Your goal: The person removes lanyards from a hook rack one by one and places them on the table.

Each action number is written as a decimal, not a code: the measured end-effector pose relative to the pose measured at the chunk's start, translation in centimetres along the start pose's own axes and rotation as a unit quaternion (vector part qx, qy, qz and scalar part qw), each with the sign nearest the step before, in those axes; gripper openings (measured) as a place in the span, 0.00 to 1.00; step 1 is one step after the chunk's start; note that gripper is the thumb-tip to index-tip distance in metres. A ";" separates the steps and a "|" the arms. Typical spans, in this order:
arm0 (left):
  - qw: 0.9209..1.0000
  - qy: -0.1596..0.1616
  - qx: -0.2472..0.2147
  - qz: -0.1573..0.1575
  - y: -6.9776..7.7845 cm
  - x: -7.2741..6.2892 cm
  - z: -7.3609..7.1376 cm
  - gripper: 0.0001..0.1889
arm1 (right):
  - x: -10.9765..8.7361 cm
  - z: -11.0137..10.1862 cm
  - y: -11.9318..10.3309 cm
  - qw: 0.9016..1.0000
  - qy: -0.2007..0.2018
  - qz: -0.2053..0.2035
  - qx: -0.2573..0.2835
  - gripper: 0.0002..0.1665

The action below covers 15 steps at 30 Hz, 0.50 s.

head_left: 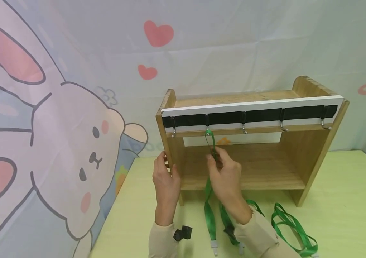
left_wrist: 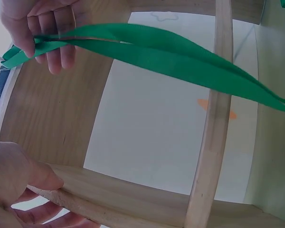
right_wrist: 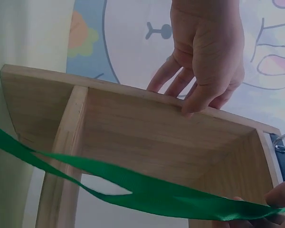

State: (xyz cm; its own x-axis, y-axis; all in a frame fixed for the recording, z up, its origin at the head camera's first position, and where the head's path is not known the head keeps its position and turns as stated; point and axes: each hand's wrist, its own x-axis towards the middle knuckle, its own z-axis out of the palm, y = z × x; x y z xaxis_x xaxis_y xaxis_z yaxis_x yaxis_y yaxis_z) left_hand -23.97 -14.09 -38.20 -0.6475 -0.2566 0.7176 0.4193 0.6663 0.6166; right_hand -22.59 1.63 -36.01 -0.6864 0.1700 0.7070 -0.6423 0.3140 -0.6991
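Note:
A small wooden shelf (head_left: 260, 166) stands on the table, with a white strip (head_left: 254, 105) of metal hooks along its upper front. My left hand (head_left: 166, 184) grips the front edge of the shelf's left side panel (right_wrist: 133, 90), thumb on the inner face and fingers outside. At the second hook (head_left: 207, 122) from the left is the looped top of a green lanyard (head_left: 209, 215). My right hand (head_left: 226, 175) pinches this lanyard's doubled strap just below the hook. The strap runs down past the shelf to a white clip (head_left: 214, 247) on the table.
More green lanyard (head_left: 294, 227) lies loosely coiled on the pale yellow table (head_left: 350, 193), right of my right forearm. Another green strap (head_left: 228, 224) passes beside that forearm. Behind the shelf hangs a cloth backdrop (head_left: 218, 53) with a cartoon rabbit and hearts.

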 end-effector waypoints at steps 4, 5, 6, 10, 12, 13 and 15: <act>1.000 0.001 0.000 0.003 -0.1 0.0 0.1 0.21 | 0.2 -0.2 0.0 1.000 -0.006 -0.011 -0.012 0.07; 1.000 0.001 0.000 0.004 -0.1 0.0 0.1 0.21 | 0.2 -0.3 -0.1 1.000 -0.009 -0.012 -0.012 0.07; 1.000 0.001 0.000 0.004 -0.1 0.0 0.1 0.21 | 0.3 -0.4 -0.1 1.000 -0.011 -0.013 -0.012 0.07; 1.000 0.000 -0.001 0.001 -0.2 0.0 0.1 0.21 | 0.6 -0.7 -0.5 1.000 -0.027 -0.001 0.009 0.08; 1.000 -0.002 -0.001 -0.002 -0.2 0.0 0.1 0.21 | 0.8 -0.9 -0.8 0.999 -0.034 0.012 0.022 0.08; 1.000 -0.003 0.000 -0.002 -0.2 0.0 0.1 0.21 | 0.9 -1.1 -0.9 0.999 -0.038 0.020 0.029 0.08; 1.000 -0.002 0.001 -0.001 -0.3 0.0 0.2 0.21 | 1.0 -1.4 -1.3 0.997 -0.047 0.036 0.044 0.08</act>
State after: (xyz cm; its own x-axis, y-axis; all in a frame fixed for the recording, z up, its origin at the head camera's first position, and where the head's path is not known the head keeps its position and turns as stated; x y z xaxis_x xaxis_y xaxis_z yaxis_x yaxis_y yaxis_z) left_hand -24.20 -14.18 -38.41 -0.6507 -0.2553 0.7151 0.4164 0.6675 0.6172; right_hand -21.98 2.66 -34.25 -0.7588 0.0993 0.6437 -0.6143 0.2193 -0.7580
